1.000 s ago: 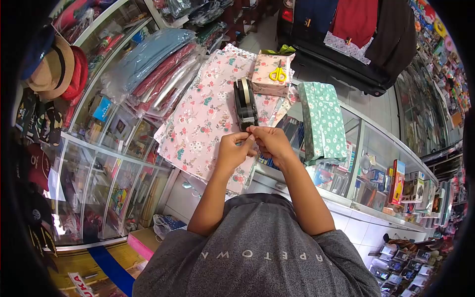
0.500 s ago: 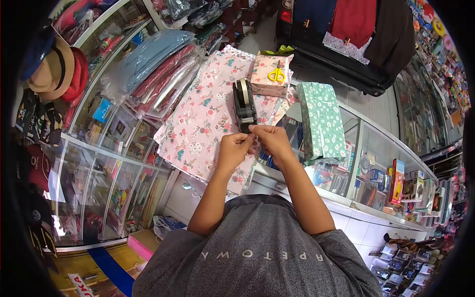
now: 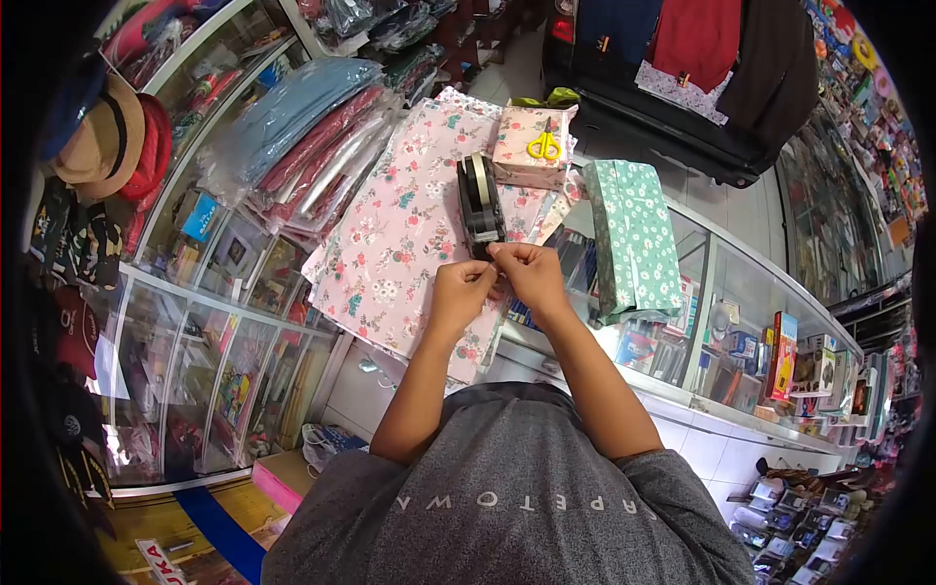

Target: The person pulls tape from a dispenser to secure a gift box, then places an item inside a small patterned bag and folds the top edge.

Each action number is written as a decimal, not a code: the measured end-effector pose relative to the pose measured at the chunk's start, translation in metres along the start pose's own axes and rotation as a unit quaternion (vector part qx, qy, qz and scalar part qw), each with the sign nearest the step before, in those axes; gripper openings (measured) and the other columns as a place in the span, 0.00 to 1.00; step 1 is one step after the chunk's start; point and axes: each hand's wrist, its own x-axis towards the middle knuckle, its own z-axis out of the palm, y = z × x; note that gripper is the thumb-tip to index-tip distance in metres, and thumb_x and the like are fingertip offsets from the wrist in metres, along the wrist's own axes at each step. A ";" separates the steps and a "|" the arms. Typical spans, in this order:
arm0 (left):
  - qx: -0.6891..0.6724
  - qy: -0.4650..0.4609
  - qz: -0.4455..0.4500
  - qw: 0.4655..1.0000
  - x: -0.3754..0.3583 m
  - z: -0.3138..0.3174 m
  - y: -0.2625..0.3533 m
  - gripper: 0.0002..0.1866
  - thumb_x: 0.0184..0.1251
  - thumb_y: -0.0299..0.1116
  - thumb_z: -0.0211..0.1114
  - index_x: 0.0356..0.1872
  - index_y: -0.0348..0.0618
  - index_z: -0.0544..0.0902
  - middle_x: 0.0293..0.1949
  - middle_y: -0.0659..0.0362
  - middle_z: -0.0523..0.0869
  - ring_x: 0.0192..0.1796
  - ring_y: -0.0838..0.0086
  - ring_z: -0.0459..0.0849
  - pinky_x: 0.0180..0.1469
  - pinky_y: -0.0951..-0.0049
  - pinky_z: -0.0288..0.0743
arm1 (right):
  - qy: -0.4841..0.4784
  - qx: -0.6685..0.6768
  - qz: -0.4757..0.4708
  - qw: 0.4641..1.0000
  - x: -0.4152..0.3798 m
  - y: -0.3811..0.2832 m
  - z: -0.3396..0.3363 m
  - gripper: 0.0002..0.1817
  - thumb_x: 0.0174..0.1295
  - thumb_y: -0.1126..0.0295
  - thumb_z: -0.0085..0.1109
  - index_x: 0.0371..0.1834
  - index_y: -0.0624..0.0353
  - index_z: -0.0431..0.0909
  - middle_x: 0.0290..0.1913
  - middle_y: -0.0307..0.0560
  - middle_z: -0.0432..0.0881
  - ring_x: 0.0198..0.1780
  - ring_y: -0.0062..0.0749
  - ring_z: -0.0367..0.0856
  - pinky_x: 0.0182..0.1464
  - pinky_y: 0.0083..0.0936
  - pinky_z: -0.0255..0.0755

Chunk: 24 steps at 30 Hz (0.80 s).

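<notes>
A black tape dispenser (image 3: 479, 206) with a roll of clear tape stands on a stack of pink floral wrapping paper (image 3: 375, 210). At its near end are both hands, close together. My left hand (image 3: 462, 292) is closed, thumb and forefinger pressed together; what they hold, if anything, is too small to make out. My right hand (image 3: 531, 278) is pinched too, fingertips at the dispenser's cutting end, and any tape between them cannot be made out. Beyond the dispenser, yellow-handled scissors (image 3: 544, 146) lie on a box wrapped in pink floral paper (image 3: 526, 172).
A long box in green daisy paper (image 3: 634, 239) rests on the glass counter (image 3: 694, 283) to the right. Plastic-bagged clothes (image 3: 302, 136) are piled at the left. A black case-like object (image 3: 663, 136) draped with clothes stands beyond the counter.
My right hand has shifted very slightly left and up, still at the dispenser's near end. The left hand, dispenser, boxes and paper look unmoved.
</notes>
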 end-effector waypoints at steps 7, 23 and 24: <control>-0.005 0.011 0.024 1.000 0.000 0.004 0.001 0.11 0.76 0.30 0.64 0.40 0.34 0.90 0.27 0.61 0.89 0.20 0.88 0.75 0.19 0.83 0.63 | 0.032 -0.034 -0.022 0.999 0.000 0.000 0.006 0.12 0.70 0.67 0.71 0.41 0.69 0.90 0.28 0.39 0.88 0.28 0.16 0.81 0.31 0.19 0.76; -0.003 -0.094 0.134 0.986 -0.024 0.003 0.021 0.09 0.76 0.27 0.69 0.44 0.30 0.91 0.31 0.56 0.92 0.35 0.76 0.91 0.39 0.76 0.83 | 0.074 -0.050 -0.107 0.990 -0.054 -0.028 -0.015 0.14 0.70 0.67 0.70 0.44 0.70 0.91 0.26 0.36 0.87 0.28 0.11 0.78 0.30 0.16 0.69; 0.020 -0.107 0.125 0.986 -0.031 0.004 0.029 0.09 0.75 0.28 0.69 0.43 0.30 0.91 0.31 0.56 0.92 0.35 0.77 0.90 0.39 0.77 0.83 | 0.086 -0.079 -0.118 0.986 -0.063 -0.036 -0.018 0.13 0.70 0.67 0.70 0.44 0.70 0.92 0.26 0.35 0.86 0.28 0.11 0.76 0.29 0.16 0.68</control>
